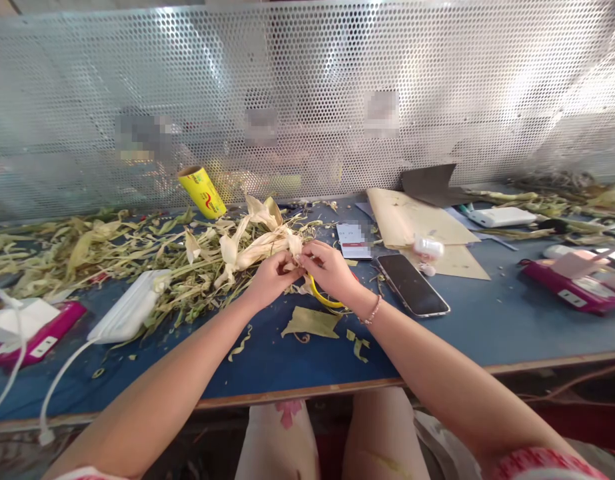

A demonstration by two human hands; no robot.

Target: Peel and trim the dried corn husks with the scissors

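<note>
My left hand (271,275) and my right hand (330,268) meet over the blue table (487,327), both pinched on a bundle of pale dried corn husks (254,243) that fans out to the upper left. A yellow loop, seemingly a scissor handle (323,298), shows under my right palm. Cut husk scraps (311,322) lie just in front of my hands. A bracelet sits on my right wrist.
A husk heap (87,247) covers the left of the table. Also there: a yellow roll (203,192), white power bank with cable (127,313), black phone (412,285), a card (354,240), brown paper (412,220), pink devices (570,283) (32,337), perforated metal screen (307,93) behind.
</note>
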